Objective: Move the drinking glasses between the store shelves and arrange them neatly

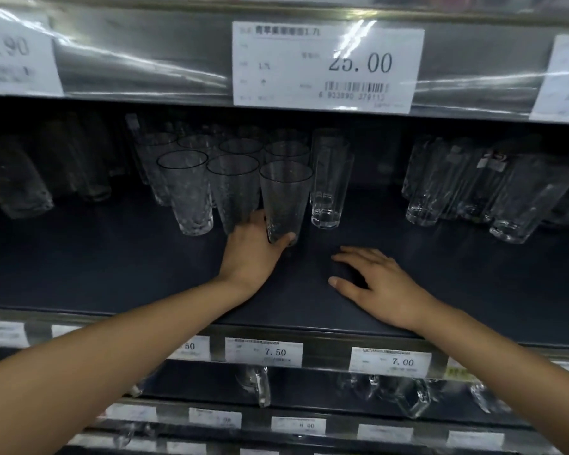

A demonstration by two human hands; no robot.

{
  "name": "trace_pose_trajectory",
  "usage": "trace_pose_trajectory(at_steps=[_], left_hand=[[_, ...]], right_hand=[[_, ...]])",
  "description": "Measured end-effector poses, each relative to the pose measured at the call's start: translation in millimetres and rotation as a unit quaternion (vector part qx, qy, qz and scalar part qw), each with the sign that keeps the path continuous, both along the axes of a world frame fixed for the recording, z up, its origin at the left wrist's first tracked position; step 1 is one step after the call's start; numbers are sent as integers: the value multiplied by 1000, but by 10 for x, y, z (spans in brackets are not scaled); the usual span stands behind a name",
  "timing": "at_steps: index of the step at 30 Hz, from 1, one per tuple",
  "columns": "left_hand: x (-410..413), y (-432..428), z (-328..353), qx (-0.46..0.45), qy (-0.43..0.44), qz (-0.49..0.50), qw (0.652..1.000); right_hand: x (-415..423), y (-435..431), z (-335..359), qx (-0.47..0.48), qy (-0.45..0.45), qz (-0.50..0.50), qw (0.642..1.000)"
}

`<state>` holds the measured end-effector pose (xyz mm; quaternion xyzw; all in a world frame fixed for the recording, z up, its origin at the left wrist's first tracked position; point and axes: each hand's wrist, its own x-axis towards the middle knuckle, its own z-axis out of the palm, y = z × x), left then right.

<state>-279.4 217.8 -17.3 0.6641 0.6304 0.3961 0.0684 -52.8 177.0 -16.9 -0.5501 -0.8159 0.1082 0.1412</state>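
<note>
One glass gripped: clear tapered drinking glass (pixel 284 198), over dark shelf board (pixel 112 257)
Left hand (pixel 248 254): fingers wrapped round its base
Right hand (pixel 378 284): fingers loosely spread, palm down

Clear glasses (pixel 186 192) are showing a dimpled pattern (faint on some). The shelf (pixel 112 257) is presenting dark blue-grey; price labels (pixel 283 60) are showing white with black print.

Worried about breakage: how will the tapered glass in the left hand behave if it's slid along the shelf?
The tapered glass is wider at the rim than the base, so it probably tips easily. Clear thin walls suggest it is fragile and slippery. Neighbouring glasses stand close, so a knock seems likely.
</note>
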Motion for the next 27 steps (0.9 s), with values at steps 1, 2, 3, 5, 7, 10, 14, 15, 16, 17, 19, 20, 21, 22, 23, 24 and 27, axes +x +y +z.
trace_pose_trajectory(at_steps=[1, 2, 3, 5, 7, 10, 14, 15, 16, 17, 19, 20, 21, 22, 23, 24, 27], left_hand=[[0, -1, 0, 3, 7, 2, 1000], [-4, -5, -1, 3, 13, 4, 1000], [-7, -6, 1, 1, 18, 7, 1000], [-8, -5, 12, -3, 24, 9, 1000], [-5, 0, 15, -5, 21, 6, 1000], [1, 3, 17, -9, 13, 2, 1000], [4, 29, 18, -7, 4, -5, 1000], [2, 34, 15, -6, 0, -8, 1000], [-2, 38, 12, -6, -3, -10, 1000], [-8, 40, 10, -6, -5, -11, 1000], [-15, 49, 3, -3, -8, -14, 1000], [-15, 49, 4, 0, -8, -15, 1000], [-15, 50, 4, 1, -9, -16, 1000], [-14, 51, 4, 3, -9, -15, 1000], [-14, 57, 0, 3, -9, -15, 1000], [-18, 60, -2, 1, -8, -12, 1000], [-24, 23, 9, -3, -1, 4, 1000]], right_hand=[[-3, -1, 3, 1, -1, -1, 1000], [-6, -5, 7, 1, -1, -1, 1000], [-8, -9, 9, -1, -1, -1, 1000], [-7, -14, 11, -4, 2, -2, 1000], [-6, -22, 13, -4, 5, -5, 1000], [-7, -35, 22, -7, 10, -5, 1000], [-2, -29, 15, -6, 15, -4, 1000], [-3, -28, 14, -5, 17, -3, 1000], [-5, -26, 13, -6, 19, -3, 1000], [-4, -25, 12, -5, 21, -3, 1000], [1, -21, 8, -4, 22, -3, 1000], [4, -20, 6, -3, 24, -3, 1000], [6, -17, 4, -3, 25, -3, 1000], [8, -15, 5, -3, 25, -3, 1000], [7, -12, 7, -3, 26, -3, 1000], [6, -10, 8, -3, 28, -3, 1000], [5, 0, 7, -3, 29, -3, 1000]])
